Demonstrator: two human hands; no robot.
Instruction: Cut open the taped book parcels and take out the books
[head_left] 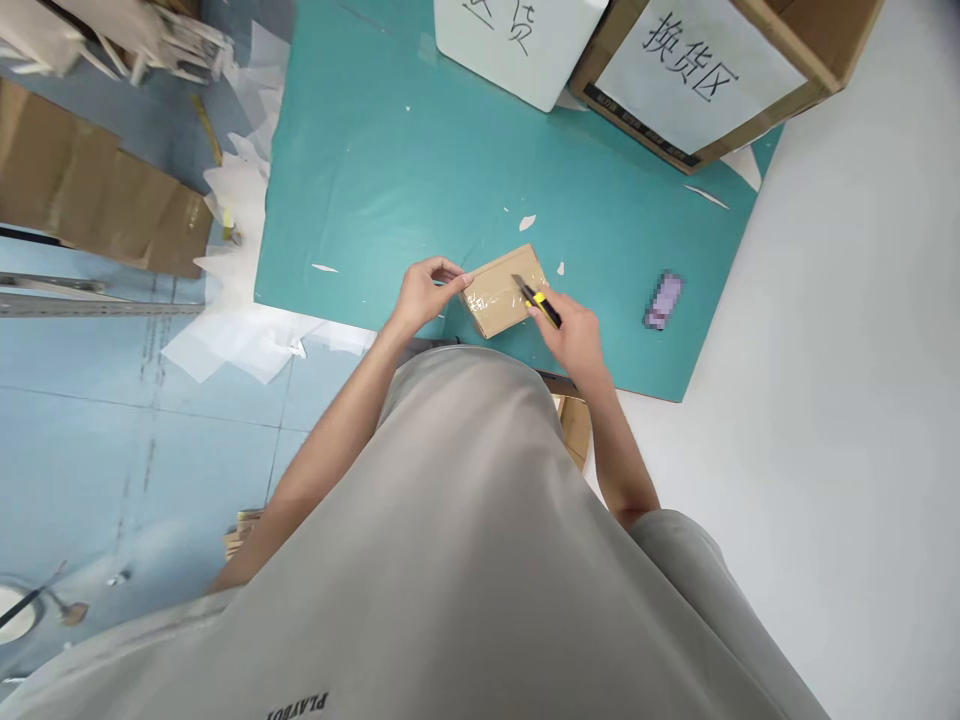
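A small brown cardboard box with clear tape across its top sits near the front edge of the green table, close to my body. My left hand grips the box's left end, thumb on top and fingers curled at the far side. In my right hand is a black and yellow utility knife, its tip over the top of the box. Whether the blade touches the cardboard I cannot tell. Small white paper scraps lie just beyond the box.
On the green table, a white bin and a large labelled cardboard box stand at the back. A blurred purple item lies at the right. White sheets hang along the left edge, near flattened cardboard. A white wall borders the right.
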